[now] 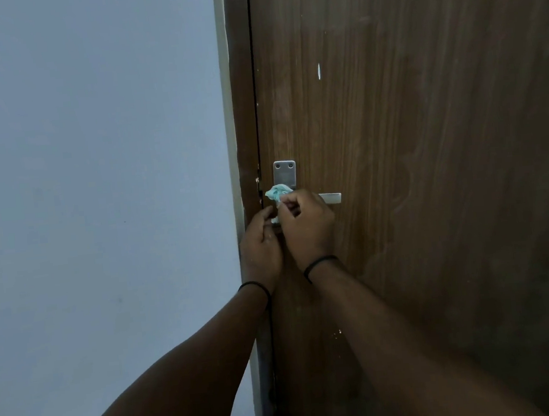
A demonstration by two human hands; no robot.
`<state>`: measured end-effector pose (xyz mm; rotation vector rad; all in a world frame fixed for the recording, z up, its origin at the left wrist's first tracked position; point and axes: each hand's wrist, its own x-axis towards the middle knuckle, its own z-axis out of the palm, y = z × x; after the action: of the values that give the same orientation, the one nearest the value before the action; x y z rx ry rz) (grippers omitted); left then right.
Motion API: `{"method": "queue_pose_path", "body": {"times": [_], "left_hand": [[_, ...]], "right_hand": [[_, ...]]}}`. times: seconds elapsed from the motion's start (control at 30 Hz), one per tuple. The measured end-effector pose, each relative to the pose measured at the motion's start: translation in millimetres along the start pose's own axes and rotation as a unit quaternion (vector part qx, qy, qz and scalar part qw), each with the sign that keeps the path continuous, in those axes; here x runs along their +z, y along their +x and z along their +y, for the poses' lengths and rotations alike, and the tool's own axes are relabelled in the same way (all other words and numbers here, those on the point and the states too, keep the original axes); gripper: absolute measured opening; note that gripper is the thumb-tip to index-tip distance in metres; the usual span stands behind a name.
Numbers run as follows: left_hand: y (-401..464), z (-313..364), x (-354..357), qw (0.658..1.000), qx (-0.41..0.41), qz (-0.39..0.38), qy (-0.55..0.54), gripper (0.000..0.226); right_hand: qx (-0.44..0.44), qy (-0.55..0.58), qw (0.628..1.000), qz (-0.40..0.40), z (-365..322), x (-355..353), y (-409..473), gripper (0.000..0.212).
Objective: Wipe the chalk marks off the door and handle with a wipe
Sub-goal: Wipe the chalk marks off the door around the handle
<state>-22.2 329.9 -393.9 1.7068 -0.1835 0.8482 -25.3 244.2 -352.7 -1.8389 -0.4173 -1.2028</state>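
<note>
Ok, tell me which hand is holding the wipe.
The right hand: its fingers pinch the crumpled wipe at the handle; the left hand sits beside it.

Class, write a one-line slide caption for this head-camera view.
Right hand rubs a crumpled wipe on the door handle.

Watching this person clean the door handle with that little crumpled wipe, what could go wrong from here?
The wipe is bunched small in the right hand, so it might smear chalk around the handle rather than lift it. The hands hide most of the lever, so marks beneath them could be missed. Pressing on the lever may unlatch the door. The left hand sits near the frame edge, where fingers could get caught if the door moves.
</note>
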Motion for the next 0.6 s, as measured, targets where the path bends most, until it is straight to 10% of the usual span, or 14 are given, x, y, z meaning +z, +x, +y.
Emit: {"method": "queue_pose_path", "body": {"times": [0.4, 0.6], "left_hand": [[-4.0, 38.5, -11.5, 0.998, -0.043, 0.006, -0.036, 0.038], [-26.6, 55.3, -7.5, 0.997, 0.016, 0.053, 0.049, 0.022]], "right_hand": [[0.240, -0.006, 0.967, 0.091, 68.0, -89.6, -1.1, 0.006], [0.221, 0.111, 0.969, -0.020, 26.5, -86.7, -29.1, 0.015]]}}
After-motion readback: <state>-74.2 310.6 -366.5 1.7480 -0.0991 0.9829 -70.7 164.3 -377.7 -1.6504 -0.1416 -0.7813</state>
